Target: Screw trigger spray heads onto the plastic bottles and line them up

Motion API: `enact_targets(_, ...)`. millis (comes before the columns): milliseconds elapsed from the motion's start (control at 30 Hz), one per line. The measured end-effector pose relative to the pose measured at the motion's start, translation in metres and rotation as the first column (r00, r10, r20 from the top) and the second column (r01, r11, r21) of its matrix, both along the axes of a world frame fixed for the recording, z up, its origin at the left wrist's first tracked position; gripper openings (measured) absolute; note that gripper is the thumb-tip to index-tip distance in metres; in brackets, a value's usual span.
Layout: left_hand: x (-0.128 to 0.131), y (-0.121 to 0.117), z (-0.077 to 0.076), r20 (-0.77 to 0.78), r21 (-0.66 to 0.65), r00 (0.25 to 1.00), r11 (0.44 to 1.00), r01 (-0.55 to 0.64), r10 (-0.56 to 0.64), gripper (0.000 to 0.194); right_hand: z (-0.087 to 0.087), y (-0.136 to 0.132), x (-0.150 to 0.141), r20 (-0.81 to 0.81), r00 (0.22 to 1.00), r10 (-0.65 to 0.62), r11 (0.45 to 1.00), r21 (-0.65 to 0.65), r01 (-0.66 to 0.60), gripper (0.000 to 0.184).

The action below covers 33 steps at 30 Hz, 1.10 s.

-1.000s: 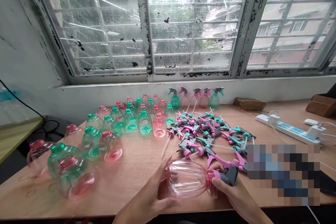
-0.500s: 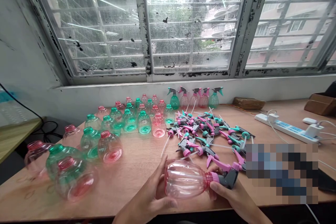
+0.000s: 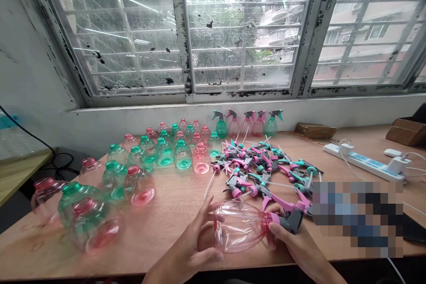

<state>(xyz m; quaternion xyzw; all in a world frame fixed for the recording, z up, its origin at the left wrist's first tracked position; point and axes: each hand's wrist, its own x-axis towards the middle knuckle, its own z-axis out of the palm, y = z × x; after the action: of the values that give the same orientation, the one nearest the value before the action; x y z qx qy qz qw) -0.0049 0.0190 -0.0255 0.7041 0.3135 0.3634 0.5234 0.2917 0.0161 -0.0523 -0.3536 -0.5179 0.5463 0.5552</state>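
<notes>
A clear pink spray bottle (image 3: 238,227) lies sideways above the table's front edge, its base to the left. A pink-and-grey trigger spray head (image 3: 290,218) sits on its neck. My left hand (image 3: 189,244) cups the base, thumb in front and fingers partly behind the clear plastic. At the neck, my right hand (image 3: 293,244) pinches the pink collar (image 3: 274,218) between thumb and fingers. Just beyond both hands lies a heap of loose spray heads (image 3: 253,164) in pink, teal and grey, with thin tubes.
Open-necked pink and green bottles (image 3: 165,153) stand in loose rows on the left. Several bottles with spray heads (image 3: 248,125) line the wall under the window. A white power strip (image 3: 362,162), a brown block (image 3: 315,131) and a cardboard box (image 3: 406,132) are at right. One area is pixelated.
The bottle has shifted slightly right and its body looks turned a little. My right hand moved with the neck; the left hand stays at the base.
</notes>
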Motion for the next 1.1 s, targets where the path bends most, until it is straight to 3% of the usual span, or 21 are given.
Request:
enact_targets(167, 0.0004, 0.0015, -0.0006, -0.059, 0.002, 0.998, 1.0, 0.011, -0.011, 0.099, -0.0012, -0.0001, 0.0002, 0.011, 1.0, -0.027, 1.0, -0.012, 0.027, 0.039)
enact_targets(333, -0.0011, 0.0004, 0.003, -0.169, 0.07, 0.985, 0.997, -0.021, 0.032, 0.08, -0.0038, 0.0001, 0.0006, -0.017, 0.999, -0.038, 0.999, -0.01, 0.038, 0.039)
enact_targets(533, 0.0, -0.0002, 0.0028, -0.051, 0.035, 0.998, 0.999, 0.026, -0.024, 0.101, -0.0011, -0.0002, -0.0002, 0.006, 1.0, 0.0, 1.0, 0.017, 0.0, 0.039)
enact_targets(767, 0.0003, 0.0004, 0.0007, 0.024, -0.017, 0.999, 0.999, 0.04, -0.04, 0.099, -0.0017, -0.0002, 0.0005, 0.076, 0.996, -0.042, 0.999, 0.011, 0.042, 0.04)
enact_targets(1100, -0.0002, 0.0001, -0.0001, -0.08, 0.027, 0.997, 1.0, -0.011, 0.013, 0.095, -0.0024, 0.0005, 0.0, 0.092, 0.994, -0.054, 0.998, -0.005, 0.055, 0.041)
